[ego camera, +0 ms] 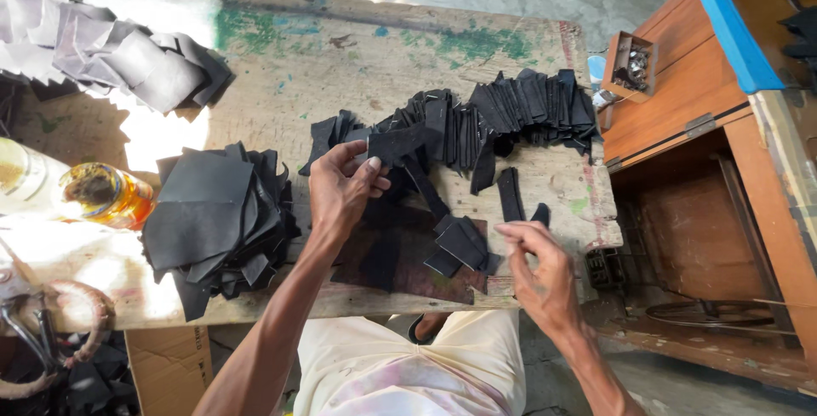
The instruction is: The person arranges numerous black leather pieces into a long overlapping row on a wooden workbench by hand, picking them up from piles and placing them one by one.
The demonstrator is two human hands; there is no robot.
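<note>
Sitting at a worn wooden worktop [383,50], paint-stained green in patches, over a concrete floor, with a wooden sewing-machine stand [706,161] just to the right. Lying at the left, a heap of broad black leather sheets [213,220]; catching the light at the far left corner, a greyer pile of cut pieces [102,42]; fanning across the middle and right, a long row of narrow black strips [502,118]; resting near the front edge, a small stack of short black pieces [459,242] on a dark board [400,267]. Standing beside the big heap, an amber glass jar [106,195]. Pinching one black leather piece [396,144], the left hand [340,190], thumb and fingers closed on its edge, holding it just above the row. Hovering half open and empty over the small stack, the right hand [536,271], fingers loosely curled. Probably best done by gripping the piece near its end, keeping it flat, and bringing the free fingers up to meet it squarely, avoiding disturbing the fanned row nearby.
</note>
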